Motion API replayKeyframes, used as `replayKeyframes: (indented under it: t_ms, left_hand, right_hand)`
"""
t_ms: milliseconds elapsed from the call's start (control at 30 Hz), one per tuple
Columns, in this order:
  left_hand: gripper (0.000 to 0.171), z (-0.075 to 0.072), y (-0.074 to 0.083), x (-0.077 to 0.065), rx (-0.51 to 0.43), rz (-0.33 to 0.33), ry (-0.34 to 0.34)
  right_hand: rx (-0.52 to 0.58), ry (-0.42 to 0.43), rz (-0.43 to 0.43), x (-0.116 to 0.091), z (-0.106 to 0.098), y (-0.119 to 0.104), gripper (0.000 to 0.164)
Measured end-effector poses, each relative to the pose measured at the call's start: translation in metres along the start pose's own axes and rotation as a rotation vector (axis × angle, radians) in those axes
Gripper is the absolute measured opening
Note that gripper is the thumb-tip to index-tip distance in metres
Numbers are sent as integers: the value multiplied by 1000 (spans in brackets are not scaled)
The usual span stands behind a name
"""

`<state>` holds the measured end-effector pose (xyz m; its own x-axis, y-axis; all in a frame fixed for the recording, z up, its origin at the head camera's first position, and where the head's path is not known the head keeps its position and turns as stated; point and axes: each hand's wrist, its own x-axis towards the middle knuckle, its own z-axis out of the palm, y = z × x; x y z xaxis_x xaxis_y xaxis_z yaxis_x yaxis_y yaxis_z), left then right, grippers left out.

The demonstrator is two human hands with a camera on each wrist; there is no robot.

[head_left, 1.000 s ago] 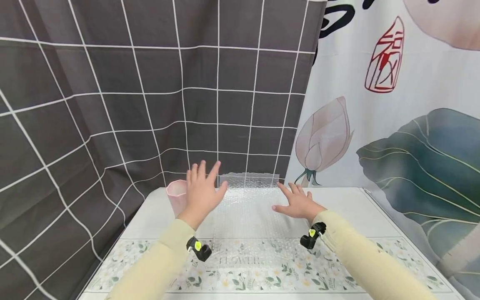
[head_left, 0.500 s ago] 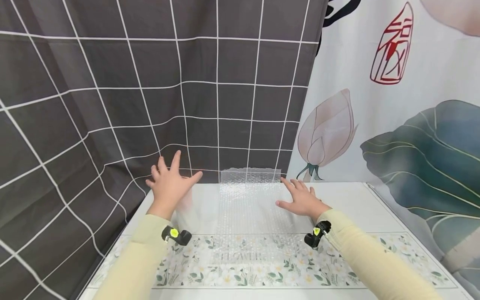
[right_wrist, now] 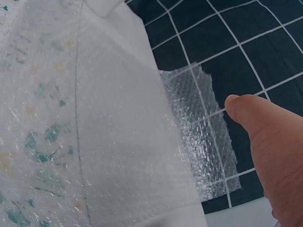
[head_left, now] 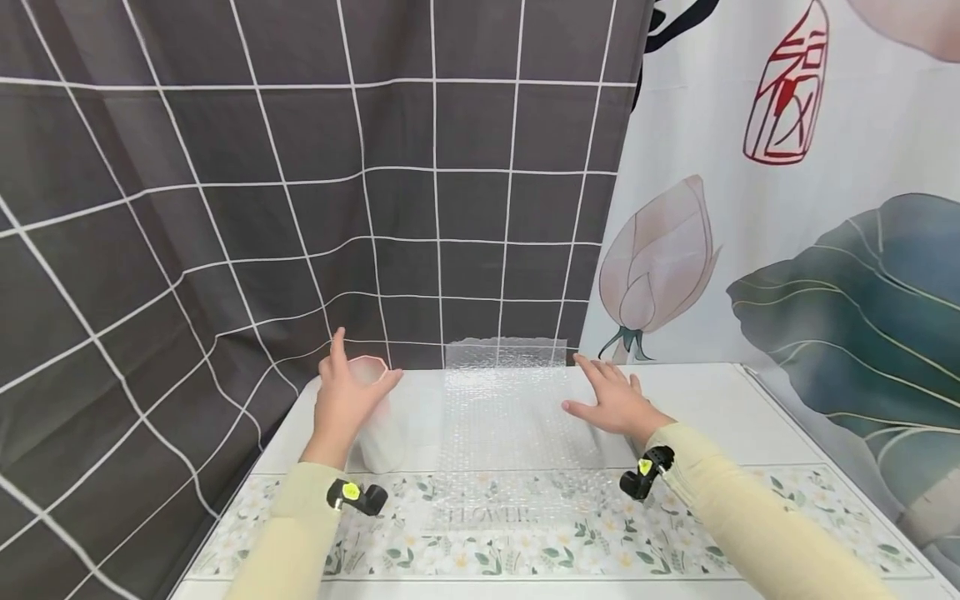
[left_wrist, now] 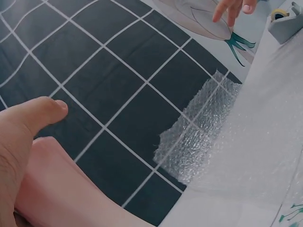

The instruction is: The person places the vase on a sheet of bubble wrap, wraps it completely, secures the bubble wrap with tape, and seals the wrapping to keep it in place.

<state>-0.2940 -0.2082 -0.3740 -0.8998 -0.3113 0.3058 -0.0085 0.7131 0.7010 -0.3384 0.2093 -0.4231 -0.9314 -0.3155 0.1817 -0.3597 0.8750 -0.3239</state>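
A tall vase (head_left: 377, 433), pink at the top and whitish below, stands at the left of the table. My left hand (head_left: 343, 404) is beside its upper part, thumb stretched out and one finger pointing up. In the left wrist view the pink side of the vase lies close by the palm, and the thumb tip is apart from it. A sheet of clear bubble wrap (head_left: 506, 417) lies flat in the middle, its far end hanging past the table's back edge. My right hand (head_left: 615, 402) hovers near the sheet's right side, fingers spread, holding nothing.
A white table (head_left: 697, 400) with a floral band and printed lettering carries everything. A grey tape dispenser (left_wrist: 286, 21) stands at the right, mostly hidden by my right hand in the head view. A dark grid curtain (head_left: 480, 208) hangs behind and to the left.
My left hand has moved left, from in front of the vase to its left side, uncovering the rim. My right hand has stayed nearly in place.
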Motion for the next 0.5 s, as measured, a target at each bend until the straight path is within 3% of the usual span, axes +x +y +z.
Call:
replayKeyframes:
  t_ms: [300,500]
  left_hand:
    - [109,24,-26,-7,-231,105,240]
    - [110,33,-35,-8,-305,105,268]
  right_hand:
    - [18,27,-10,-4,12,1,88]
    - [9,28,-5,-4,19,4,86]
